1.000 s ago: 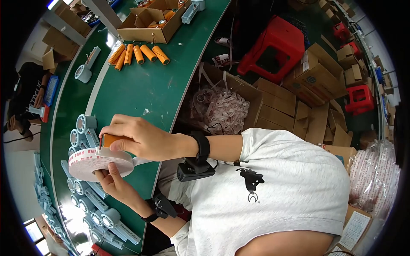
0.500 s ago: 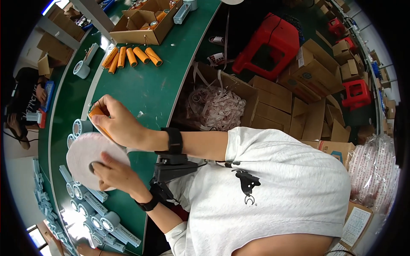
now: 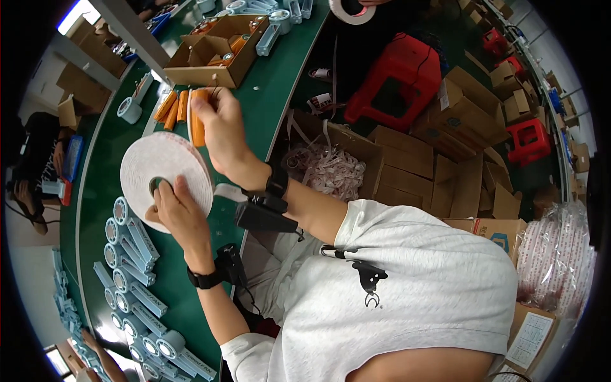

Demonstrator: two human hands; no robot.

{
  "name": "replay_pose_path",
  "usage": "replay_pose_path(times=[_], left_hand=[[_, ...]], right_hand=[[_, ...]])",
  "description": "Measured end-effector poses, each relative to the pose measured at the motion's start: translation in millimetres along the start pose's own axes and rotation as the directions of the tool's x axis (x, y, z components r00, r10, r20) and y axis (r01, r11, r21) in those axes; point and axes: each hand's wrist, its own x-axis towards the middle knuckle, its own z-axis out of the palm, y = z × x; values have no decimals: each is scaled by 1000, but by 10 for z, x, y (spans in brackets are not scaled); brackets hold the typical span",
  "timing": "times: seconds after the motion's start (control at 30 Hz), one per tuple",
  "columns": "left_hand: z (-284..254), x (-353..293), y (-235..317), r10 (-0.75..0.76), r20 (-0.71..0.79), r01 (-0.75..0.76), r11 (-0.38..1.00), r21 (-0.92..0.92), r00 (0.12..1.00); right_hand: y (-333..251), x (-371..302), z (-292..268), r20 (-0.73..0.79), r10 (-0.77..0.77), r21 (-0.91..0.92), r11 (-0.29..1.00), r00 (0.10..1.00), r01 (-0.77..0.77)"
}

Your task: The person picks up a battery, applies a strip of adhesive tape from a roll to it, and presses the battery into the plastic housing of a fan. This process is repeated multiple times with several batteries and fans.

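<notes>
My left hand (image 3: 178,213) has its fingers hooked into the core of a large white double-sided tape roll (image 3: 143,169), held up above the green table. My right hand (image 3: 223,130) pinches an orange cylindrical battery (image 3: 199,121), thumb on its side, just beyond the roll's upper edge. A white tape strip (image 3: 189,118) lies along the battery's left side and runs down toward the roll. Several more orange batteries (image 3: 168,109) lie behind the held one. Below the roll stand and lie several light blue handheld fans (image 3: 130,280).
A cardboard box (image 3: 223,75) with batteries stands on the green table (image 3: 273,99); more fans lie past it. Beside the table, a carton holds crumpled tape liner (image 3: 331,169) near a red stool (image 3: 401,83). Another person's hand holds a tape roll (image 3: 353,11); another's arm (image 3: 105,356) reaches in below.
Both hands have moved up in the picture, with the roll and the battery. The battery now stands more upright. A second tape roll has come further into view at the top.
</notes>
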Motion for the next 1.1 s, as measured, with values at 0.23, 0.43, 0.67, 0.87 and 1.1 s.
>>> replay_pose_path(times=[0.23, 0.43, 0.67, 0.87, 1.1], left_hand=[[-209, -189, -203, 137, 166, -139, 990, -1, 977], [-339, -499, -350, 98, 240, -90, 995, -41, 966], [-179, -222, -585, 107, 372, -110, 994, -13, 922], [-568, 394, -927, 200, 107, -200, 980, -15, 974], [-633, 595, -1663, -206, 723, 350, 935, -53, 660]], right_hand=[[13, -200, -88, 149, 93, -219, 974, 984, -59], [55, 134, -85, -141, -46, 57, 997, 989, 54], [-283, -146, 17, 410, 67, -15, 998, 909, -67], [31, -720, -39, 929, 366, -360, 865, 49, 350], [632, -1166, 295, 656, 733, -305, 477, -182, 824]])
